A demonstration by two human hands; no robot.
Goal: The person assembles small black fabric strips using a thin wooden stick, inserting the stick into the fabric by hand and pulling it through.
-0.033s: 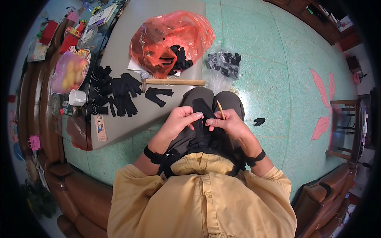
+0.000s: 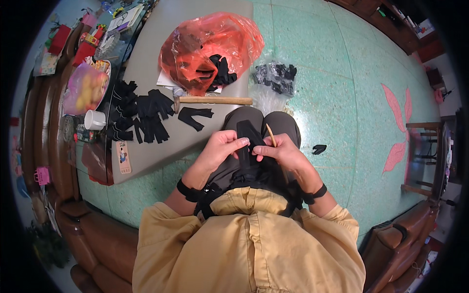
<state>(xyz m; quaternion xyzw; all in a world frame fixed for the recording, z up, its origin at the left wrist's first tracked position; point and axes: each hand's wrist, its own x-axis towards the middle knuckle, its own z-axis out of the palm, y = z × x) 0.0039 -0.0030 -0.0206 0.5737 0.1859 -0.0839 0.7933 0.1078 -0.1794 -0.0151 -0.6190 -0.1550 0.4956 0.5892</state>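
My left hand [image 2: 222, 146] and my right hand [image 2: 283, 154] meet over my lap and together pinch a long black fabric piece [image 2: 244, 133] that lies along my knees. A thin wooden stick [image 2: 271, 135] is also gripped in my right hand, pointing up and away from me. Both wrists wear black bands. More black fabric pieces [image 2: 146, 115] lie spread on the grey table [image 2: 161, 146] to my left, a single one [image 2: 194, 116] nearest my left hand.
A wooden-handled hammer [image 2: 215, 100] lies at the table edge by an orange plastic bag [image 2: 210, 49] with black pieces. A clear bag of black pieces [image 2: 273, 78] and one stray black piece [image 2: 319, 149] lie on the green floor. A white cup [image 2: 94, 119] stands at the left.
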